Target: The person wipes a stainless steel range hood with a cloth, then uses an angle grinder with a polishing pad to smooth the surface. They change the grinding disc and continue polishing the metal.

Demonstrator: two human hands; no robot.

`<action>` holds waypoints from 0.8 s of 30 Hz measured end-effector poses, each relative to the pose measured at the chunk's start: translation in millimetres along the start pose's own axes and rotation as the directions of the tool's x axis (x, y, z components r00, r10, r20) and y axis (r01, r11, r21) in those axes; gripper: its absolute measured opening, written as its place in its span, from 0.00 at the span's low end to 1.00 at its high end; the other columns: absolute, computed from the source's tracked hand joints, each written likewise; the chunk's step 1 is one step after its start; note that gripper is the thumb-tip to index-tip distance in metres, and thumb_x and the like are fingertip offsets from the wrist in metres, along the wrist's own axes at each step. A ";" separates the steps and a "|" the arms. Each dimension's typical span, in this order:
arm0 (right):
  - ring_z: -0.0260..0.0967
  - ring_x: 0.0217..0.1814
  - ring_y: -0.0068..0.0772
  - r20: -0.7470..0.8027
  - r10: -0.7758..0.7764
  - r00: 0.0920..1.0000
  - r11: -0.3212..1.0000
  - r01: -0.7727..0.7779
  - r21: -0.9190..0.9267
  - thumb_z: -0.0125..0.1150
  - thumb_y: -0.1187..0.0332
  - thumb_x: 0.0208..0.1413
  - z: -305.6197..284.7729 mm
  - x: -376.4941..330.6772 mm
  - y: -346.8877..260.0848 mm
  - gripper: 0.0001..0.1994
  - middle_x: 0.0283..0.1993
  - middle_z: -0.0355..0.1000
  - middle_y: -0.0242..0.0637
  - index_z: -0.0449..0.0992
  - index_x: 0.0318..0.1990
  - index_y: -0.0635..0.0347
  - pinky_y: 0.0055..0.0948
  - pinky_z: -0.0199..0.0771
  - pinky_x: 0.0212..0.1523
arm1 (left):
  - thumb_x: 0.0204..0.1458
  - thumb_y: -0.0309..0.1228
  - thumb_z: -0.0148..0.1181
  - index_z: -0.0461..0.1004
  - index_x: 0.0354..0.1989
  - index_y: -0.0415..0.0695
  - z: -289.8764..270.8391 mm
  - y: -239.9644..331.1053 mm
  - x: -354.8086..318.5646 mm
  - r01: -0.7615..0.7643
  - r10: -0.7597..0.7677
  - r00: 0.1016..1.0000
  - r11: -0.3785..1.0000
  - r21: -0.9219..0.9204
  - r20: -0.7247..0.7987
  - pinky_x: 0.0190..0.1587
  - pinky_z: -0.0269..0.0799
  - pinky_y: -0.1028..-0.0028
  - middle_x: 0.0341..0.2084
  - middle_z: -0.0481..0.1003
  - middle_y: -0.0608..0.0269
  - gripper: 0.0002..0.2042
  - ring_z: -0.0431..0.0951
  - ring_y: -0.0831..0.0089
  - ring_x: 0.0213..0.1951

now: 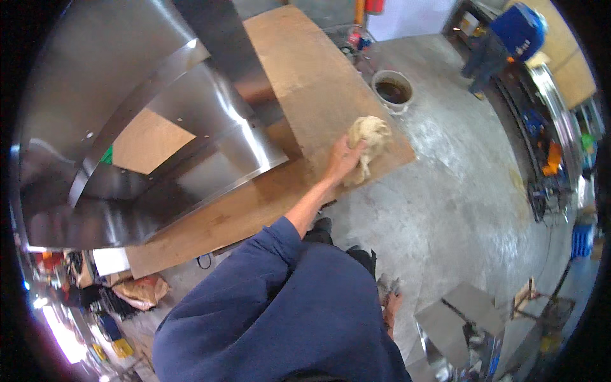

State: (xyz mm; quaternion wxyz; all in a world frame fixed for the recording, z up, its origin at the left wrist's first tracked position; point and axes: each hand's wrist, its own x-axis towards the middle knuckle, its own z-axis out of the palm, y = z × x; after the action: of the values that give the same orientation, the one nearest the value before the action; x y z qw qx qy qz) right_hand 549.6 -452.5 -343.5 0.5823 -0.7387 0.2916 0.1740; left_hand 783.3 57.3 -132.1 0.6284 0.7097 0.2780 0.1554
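My left hand [347, 156] is closed on a bunched, cream-coloured rag [371, 135] near the right end of a wooden board table [318, 76]. The rag rests on the board, and one end trails toward its near edge. Left of that hand stands a large, shiny sheet-metal piece [216, 114] with a rectangular opening, through which brown board shows. My right hand [393, 309] hangs low beside my body, over the floor. A greyish patch shows by its fingers; their grip is too unclear to make out.
A bucket [393, 89] of dark liquid stands on the concrete floor beyond the table. Another person in blue [519, 32] is at the far right, beside a long rack [522, 121]. Metal sheets [458, 318] lie at the lower right. A crumpled bag [141, 291] sits at the lower left.
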 end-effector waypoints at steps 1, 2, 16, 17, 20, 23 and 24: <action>0.56 0.20 0.16 -0.001 -0.001 1.000 0.999 0.001 -0.034 0.56 0.74 0.61 4.0 11.8 -10.5 0.06 0.24 0.63 0.21 0.74 0.44 0.61 0.26 0.54 0.19 | 0.60 0.43 0.65 0.78 0.53 0.37 -2.8 13.1 0.7 -0.037 0.037 0.999 0.999 0.013 -0.012 0.48 0.75 0.64 0.42 0.83 0.51 0.22 0.82 0.64 0.44; 0.54 0.19 0.13 0.016 -0.066 0.998 0.993 0.067 -0.097 0.57 0.73 0.61 16.7 18.1 -36.9 0.06 0.23 0.62 0.21 0.73 0.44 0.61 0.23 0.52 0.19 | 0.61 0.42 0.65 0.78 0.53 0.37 -2.1 26.3 1.3 -0.081 0.082 0.996 0.996 0.029 -0.021 0.45 0.76 0.66 0.40 0.83 0.54 0.21 0.81 0.68 0.40; 0.68 0.66 0.57 0.453 -0.468 0.759 0.761 0.606 -0.230 0.53 0.61 0.66 110.7 291.8 -286.3 0.27 0.65 0.70 0.61 0.68 0.65 0.77 0.45 0.63 0.68 | 0.58 0.40 0.64 0.65 0.68 0.36 21.6 -141.0 13.5 0.159 -0.058 0.969 0.891 0.426 -0.240 0.62 0.72 0.57 0.58 0.75 0.42 0.32 0.76 0.52 0.61; 0.66 0.68 0.56 0.494 -0.434 0.753 0.757 0.602 -0.254 0.53 0.63 0.67 130.8 259.5 -330.0 0.27 0.66 0.69 0.61 0.66 0.66 0.77 0.45 0.61 0.69 | 0.59 0.39 0.63 0.64 0.69 0.37 18.7 -154.5 2.3 0.123 0.000 0.958 0.902 0.414 -0.286 0.61 0.73 0.58 0.58 0.75 0.42 0.32 0.77 0.52 0.59; 0.66 0.67 0.52 0.639 -0.571 0.515 0.553 0.817 -0.164 0.54 0.69 0.68 183.4 232.6 -401.0 0.26 0.66 0.69 0.59 0.63 0.69 0.74 0.40 0.62 0.69 | 0.63 0.38 0.60 0.66 0.67 0.41 -1.5 -163.0 -26.8 0.178 -0.140 0.967 0.968 0.175 -0.212 0.52 0.78 0.67 0.52 0.78 0.53 0.26 0.80 0.66 0.48; 0.69 0.61 0.57 0.750 -0.435 0.498 0.617 0.772 -0.155 0.55 0.73 0.63 236.5 151.7 -477.5 0.22 0.58 0.70 0.63 0.67 0.62 0.76 0.43 0.65 0.65 | 0.65 0.38 0.59 0.68 0.65 0.41 -2.6 -153.2 -77.6 0.408 -0.383 0.868 0.913 0.013 -0.316 0.47 0.77 0.71 0.47 0.79 0.58 0.23 0.78 0.75 0.44; 0.69 0.59 0.59 0.716 -0.515 0.472 0.541 0.826 -0.155 0.55 0.72 0.63 245.4 148.2 -477.5 0.21 0.57 0.70 0.63 0.67 0.61 0.75 0.45 0.67 0.63 | 0.64 0.39 0.59 0.70 0.63 0.41 -1.7 -143.1 -92.7 0.395 -0.371 0.872 0.918 0.013 -0.319 0.48 0.77 0.69 0.47 0.79 0.56 0.22 0.79 0.72 0.46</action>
State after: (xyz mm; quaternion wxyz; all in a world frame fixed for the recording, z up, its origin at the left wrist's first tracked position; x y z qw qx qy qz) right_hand 986.4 -177.8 -133.8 0.4553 -0.8166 -0.2874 0.2080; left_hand 680.0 12.0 -259.8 0.5670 0.6309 0.5142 0.1265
